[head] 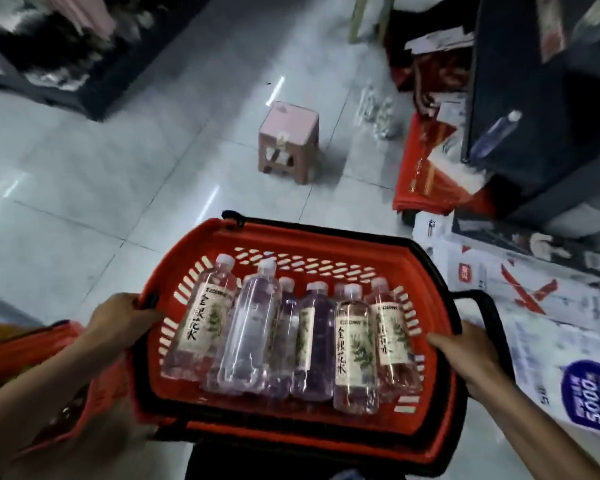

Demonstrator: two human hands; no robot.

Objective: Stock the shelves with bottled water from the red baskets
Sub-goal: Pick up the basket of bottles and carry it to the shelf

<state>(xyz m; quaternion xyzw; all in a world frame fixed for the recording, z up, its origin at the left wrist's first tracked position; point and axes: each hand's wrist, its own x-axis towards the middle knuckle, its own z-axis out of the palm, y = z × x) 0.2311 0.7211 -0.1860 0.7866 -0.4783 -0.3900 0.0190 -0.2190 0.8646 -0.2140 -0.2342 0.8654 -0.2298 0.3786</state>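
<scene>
While the left hand [118, 317] curls over the left rim of the red basket [291, 233], the right hand [465, 351] holds the right rim, thumb inside and fingers hidden behind the edge. Water bottles [354, 344] lie side by side in the basket at lower centre, caps toward the top of the frame; they overlap, so their number is hard to make out. A second red basket [32, 344] at lower left is cut off by the frame edge and blurred. On the tiled floor [118, 150] above stands a pink stool [288, 140], with blurred clear bottles [378, 112] just to its right. At upper right a dark shelf [534, 98] holds one bottle [496, 133].
</scene>
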